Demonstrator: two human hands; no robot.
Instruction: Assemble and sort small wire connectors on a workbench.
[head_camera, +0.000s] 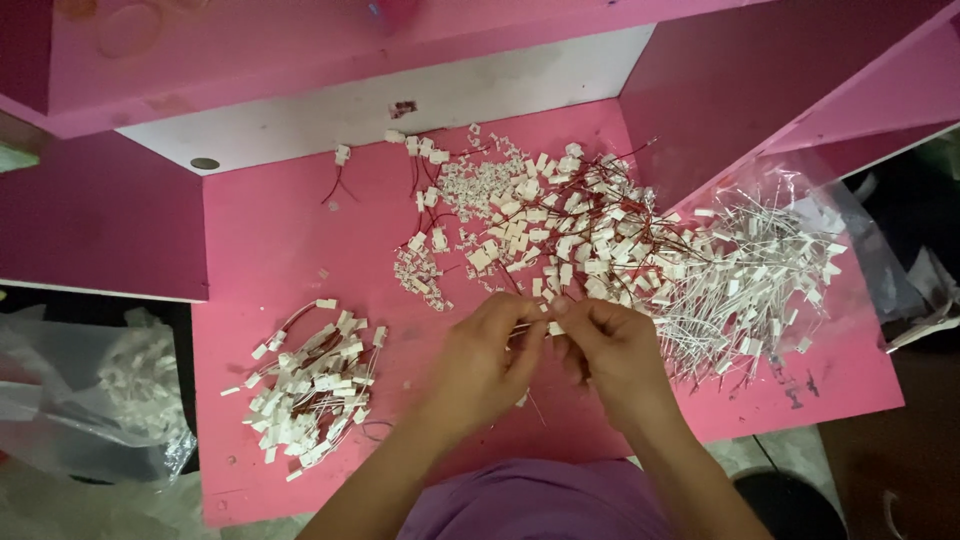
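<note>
Over the pink table (260, 240), both hands' fingers (530, 325) pinch one white connector (555, 328); clear bag (840, 230) holds white wires.

Small pile of connectors (310, 385) lower left on table (260, 250), large heap (560, 225) upper centre, wired bundle (750, 280) on plastic bag (850, 215) right, hands centre bottom

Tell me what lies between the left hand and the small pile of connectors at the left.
In the head view, only bare pink table separates the left hand from the small pile; a few tiny white scraps dot it.
</note>
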